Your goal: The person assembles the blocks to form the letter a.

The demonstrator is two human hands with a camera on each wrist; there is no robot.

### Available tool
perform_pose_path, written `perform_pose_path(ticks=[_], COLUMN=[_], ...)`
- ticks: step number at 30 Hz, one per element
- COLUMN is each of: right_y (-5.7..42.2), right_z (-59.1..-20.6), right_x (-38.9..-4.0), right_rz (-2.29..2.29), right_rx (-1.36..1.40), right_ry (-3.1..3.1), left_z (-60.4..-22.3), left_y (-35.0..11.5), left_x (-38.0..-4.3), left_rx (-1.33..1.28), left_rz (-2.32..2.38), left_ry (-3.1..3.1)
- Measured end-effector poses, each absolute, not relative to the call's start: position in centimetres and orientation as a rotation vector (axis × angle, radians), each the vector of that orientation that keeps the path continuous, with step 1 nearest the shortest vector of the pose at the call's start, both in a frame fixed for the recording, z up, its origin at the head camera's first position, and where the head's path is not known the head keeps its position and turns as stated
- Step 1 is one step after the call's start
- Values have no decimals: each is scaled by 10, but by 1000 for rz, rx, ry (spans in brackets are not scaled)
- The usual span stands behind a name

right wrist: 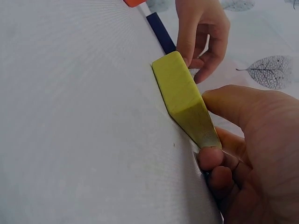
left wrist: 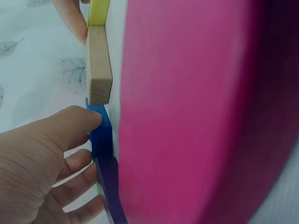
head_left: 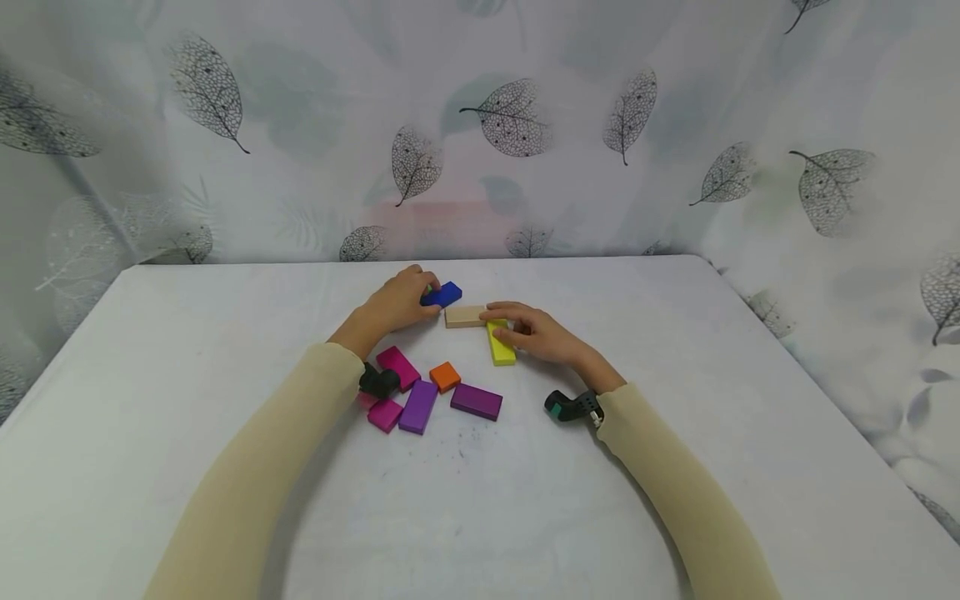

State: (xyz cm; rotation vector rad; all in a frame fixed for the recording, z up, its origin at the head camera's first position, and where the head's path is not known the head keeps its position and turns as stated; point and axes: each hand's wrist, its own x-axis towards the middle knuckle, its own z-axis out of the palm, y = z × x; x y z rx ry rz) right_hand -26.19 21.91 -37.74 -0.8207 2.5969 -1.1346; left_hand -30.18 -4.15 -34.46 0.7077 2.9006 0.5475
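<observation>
My left hand (head_left: 401, 298) is at the far part of the table, its thumb and fingers around the left end of a blue block (head_left: 447, 293). In the left wrist view the thumb lies on the blue block (left wrist: 102, 135), beside a dark purple block (left wrist: 109, 182); a sliver of green shows behind the fingers. My right hand (head_left: 543, 335) holds a yellow block (head_left: 501, 346) between thumb and curled fingers, its index fingertip reaching to the plain wooden block (head_left: 463, 317). The yellow block (right wrist: 180, 88) lies at an angle to the wooden one.
Nearer me lie a magenta block (head_left: 398, 367), a smaller pink block (head_left: 386, 415), a violet block (head_left: 418, 407), an orange block (head_left: 445, 377) and a plum block (head_left: 477, 402). My left wrist camera (head_left: 379, 381) overlaps the pink ones. A white cloth covers the table (head_left: 600, 517).
</observation>
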Motion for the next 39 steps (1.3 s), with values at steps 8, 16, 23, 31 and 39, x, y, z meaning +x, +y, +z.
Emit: perform_pose_path(ticks=[8,16,23,31,39], right_y=[219,221,220,219,219], right_z=[-378,-377,-379,-376,-377], right_x=[-262,-260,-262,-260,-261], right_rz=[-1107,-1094,-1099,-1103,-1117], right_rx=[-806,-816,-809,-811,-815], right_ry=[2604,2621,2620,2616,2609], left_z=[-342,-339,-339,-335,-333], left_y=[-42,-40,-44,-47,-50], left_x=[-301,-298,-295,-291,-285], left_rx=[691,689,673,714,749], left_rz=[548,520,498,493,506], left_ry=[2871,2860,2890,2941,2967])
